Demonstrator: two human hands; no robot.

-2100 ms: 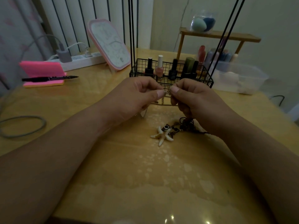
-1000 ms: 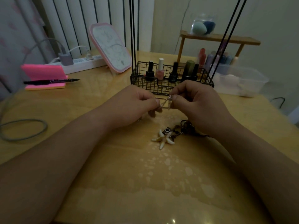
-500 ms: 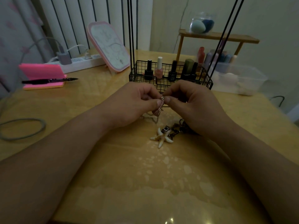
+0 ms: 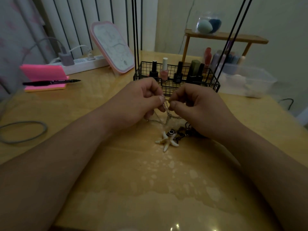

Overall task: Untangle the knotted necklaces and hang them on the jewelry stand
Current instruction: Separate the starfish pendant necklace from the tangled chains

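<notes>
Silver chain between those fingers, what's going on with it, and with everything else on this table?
A person is picking at a thin silver chain, pinching it with the left hand and the right hand just above the wooden table. Its lower loops trail onto the table, crossed over one another. A second necklace, a starfish pendant on a dark cord, lies untouched by the right wrist. No necklace shows on the black rods behind.

The room is dim. A yellow wooden table (image 4: 83,105) fills the view, with pale shiny patches on top. Behind the table's left side hangs a flowery curtain (image 4: 15,30), then a white striped wall (image 4: 75,22). Behind its right side is a plain pale wall (image 4: 283,22). A small wooden shelf (image 4: 225,37) stands at the table's back.
</notes>
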